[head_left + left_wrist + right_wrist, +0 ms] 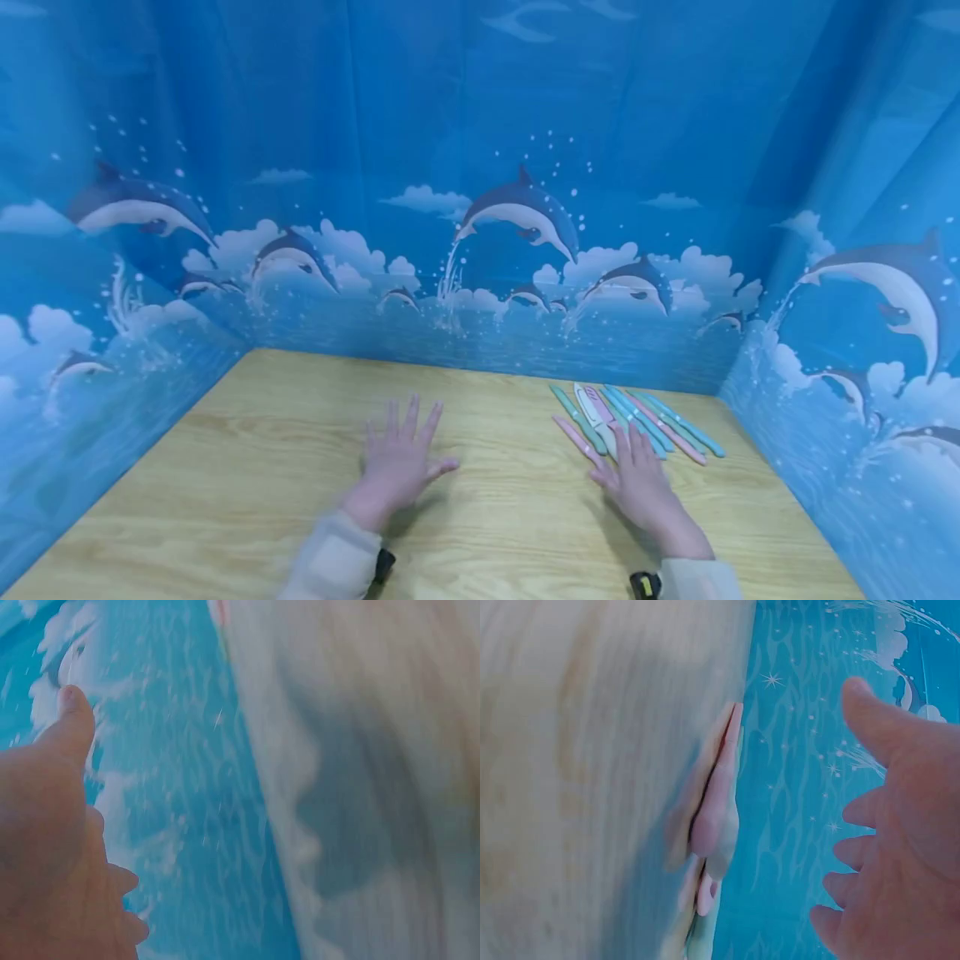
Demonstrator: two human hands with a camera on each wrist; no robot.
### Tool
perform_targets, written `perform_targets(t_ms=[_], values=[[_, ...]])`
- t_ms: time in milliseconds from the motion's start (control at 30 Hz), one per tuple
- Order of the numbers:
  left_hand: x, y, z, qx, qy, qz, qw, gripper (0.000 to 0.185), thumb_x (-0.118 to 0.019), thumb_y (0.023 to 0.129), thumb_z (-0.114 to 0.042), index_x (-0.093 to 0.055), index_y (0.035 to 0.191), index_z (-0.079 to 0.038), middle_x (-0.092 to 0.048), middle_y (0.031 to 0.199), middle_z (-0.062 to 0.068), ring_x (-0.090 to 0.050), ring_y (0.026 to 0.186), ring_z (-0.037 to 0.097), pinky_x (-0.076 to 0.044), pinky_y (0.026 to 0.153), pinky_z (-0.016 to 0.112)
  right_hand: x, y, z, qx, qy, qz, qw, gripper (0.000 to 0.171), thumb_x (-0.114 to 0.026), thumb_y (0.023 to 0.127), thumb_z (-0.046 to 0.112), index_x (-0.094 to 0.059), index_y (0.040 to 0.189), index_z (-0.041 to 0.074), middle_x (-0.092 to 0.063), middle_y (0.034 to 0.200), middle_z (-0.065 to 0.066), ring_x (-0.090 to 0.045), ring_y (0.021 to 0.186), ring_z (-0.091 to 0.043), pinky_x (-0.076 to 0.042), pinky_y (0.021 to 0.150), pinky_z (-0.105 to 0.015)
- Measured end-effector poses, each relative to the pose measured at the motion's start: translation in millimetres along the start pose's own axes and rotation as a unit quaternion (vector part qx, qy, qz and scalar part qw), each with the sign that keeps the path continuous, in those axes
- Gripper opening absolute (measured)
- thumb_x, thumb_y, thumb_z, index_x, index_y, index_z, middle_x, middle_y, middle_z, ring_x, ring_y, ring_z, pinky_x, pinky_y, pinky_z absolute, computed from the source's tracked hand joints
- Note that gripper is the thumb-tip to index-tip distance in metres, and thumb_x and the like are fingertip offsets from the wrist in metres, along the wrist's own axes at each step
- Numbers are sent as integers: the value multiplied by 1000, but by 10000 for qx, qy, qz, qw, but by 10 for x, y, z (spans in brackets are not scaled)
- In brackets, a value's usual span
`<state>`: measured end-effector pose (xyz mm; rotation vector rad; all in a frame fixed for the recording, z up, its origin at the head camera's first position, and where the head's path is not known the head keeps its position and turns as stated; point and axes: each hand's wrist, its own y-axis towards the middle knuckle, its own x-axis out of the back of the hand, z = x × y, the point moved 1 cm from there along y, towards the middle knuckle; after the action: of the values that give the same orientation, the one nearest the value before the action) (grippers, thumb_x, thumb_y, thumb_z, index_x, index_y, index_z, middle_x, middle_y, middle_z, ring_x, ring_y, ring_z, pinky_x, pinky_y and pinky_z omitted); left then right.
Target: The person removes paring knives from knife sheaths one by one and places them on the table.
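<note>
My left hand (397, 467) is over the left-middle of the wooden table with its fingers spread and holds nothing. In the left wrist view the same hand (45, 832) has its thumb raised, and its shadow falls on the tabletop. My right hand (641, 487), fingers straight, overlaps the near ends of a row of knives in the head view. A slim pink knife (576, 432) lies at the row's left end. Beside it are a green knife (577, 417) and a wide white-bladed knife (588, 406). The right wrist view shows the right hand (900, 832) apart from a pink handle (714, 802).
Several more slim knives in blue, pink and green (693, 427) lie slantwise toward the back right of the table (510, 517). Blue curtains (420, 100) printed with dolphins rise along the table's back and both sides.
</note>
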<state>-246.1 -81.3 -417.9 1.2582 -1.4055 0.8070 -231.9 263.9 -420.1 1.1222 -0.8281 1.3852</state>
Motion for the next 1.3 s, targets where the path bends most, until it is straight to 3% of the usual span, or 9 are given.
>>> perform_targets(t_ms=[167, 400, 567, 767, 1100, 1300], values=[[-139, 85, -269, -532, 79, 156, 9984, 81, -51, 88, -63, -24, 154, -23, -13, 161, 16, -9, 145, 49, -7, 108, 74, -83, -10, -4, 142, -114, 11, 9998, 80, -53, 98, 37, -14, 147, -12, -6, 153, -37, -6, 139, -57, -14, 112, -64], [-263, 354, -625, -942, 301, 637, 9931, 80, -44, 91, -66, -15, 155, -28, -9, 162, 12, -5, 147, 44, -7, 111, 71, -150, -18, 46, 283, -108, -12, 9995, 76, -55, 98, 33, -19, 147, -11, -10, 154, -33, -9, 139, -56, -16, 111, -64], [-316, 518, -837, -1248, 27, 1092, 9862, 77, -42, 93, -65, -13, 155, -30, -6, 163, 9, -3, 148, 41, -6, 112, 68, -162, -12, 91, 219, -127, 202, 9995, 76, -55, 97, 34, -19, 148, -9, -8, 155, -32, -9, 140, -55, -15, 111, -65], [-406, 728, -984, -1436, -295, 1563, 9768, 77, -41, 95, -62, -9, 156, -29, -3, 163, 8, -1, 149, 38, -5, 114, 65, -166, 52, 106, 293, -62, 551, 9980, 79, -58, 95, 37, -24, 146, -12, -13, 153, -36, -12, 139, -56, -15, 112, -65], [-639, 1056, -1166, -1638, 51, 1696, 9718, 77, -43, 95, -60, -12, 156, -23, -11, 163, 0, -9, 150, 32, -10, 116, 61, -118, 136, 23, 366, -196, 1034, 9938, 72, -60, 94, 32, -31, 144, -11, -21, 151, -35, -18, 140, -53, -17, 113, -63], [-597, 1126, -1286, -1726, 285, 1789, 9682, 76, -45, 97, -56, -13, 156, -22, -12, 163, -1, -12, 150, 29, -12, 118, 57, -103, 149, -1, 143, -60, 1185, 9928, 72, -62, 93, 32, -33, 143, -12, -26, 149, -35, -23, 138, -54, -21, 112, -63]])
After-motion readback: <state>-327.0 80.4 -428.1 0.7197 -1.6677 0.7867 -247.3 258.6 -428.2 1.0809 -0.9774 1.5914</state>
